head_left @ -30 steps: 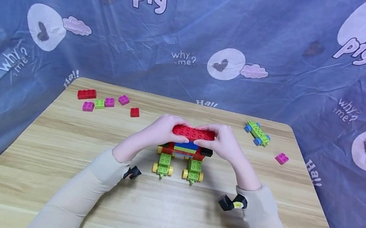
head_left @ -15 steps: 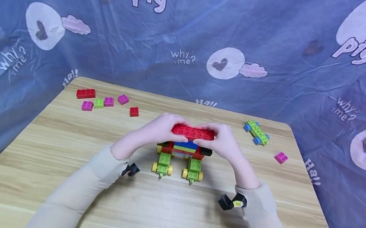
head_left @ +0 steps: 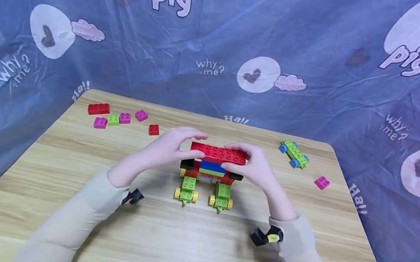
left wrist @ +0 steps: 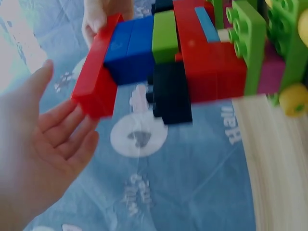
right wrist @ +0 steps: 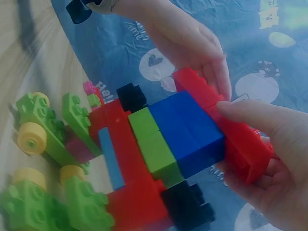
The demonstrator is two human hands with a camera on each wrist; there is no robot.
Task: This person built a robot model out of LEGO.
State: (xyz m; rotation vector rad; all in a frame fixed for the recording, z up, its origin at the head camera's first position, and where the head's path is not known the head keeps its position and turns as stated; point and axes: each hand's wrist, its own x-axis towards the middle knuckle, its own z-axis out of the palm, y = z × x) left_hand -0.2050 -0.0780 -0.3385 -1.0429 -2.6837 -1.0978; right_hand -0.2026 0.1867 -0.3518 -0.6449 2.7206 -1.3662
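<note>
The left hand (head_left: pixel 168 146) has spread wide and shifted left, while the right hand (head_left: pixel 255 164) still grips the red bricks (head_left: pixel 216 152).

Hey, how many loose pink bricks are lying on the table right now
4. One pink brick lies just left of the loose green brick, a second just right of it, a third farther right, and a fourth near the blue-wheeled base. The build may hide others.
</note>
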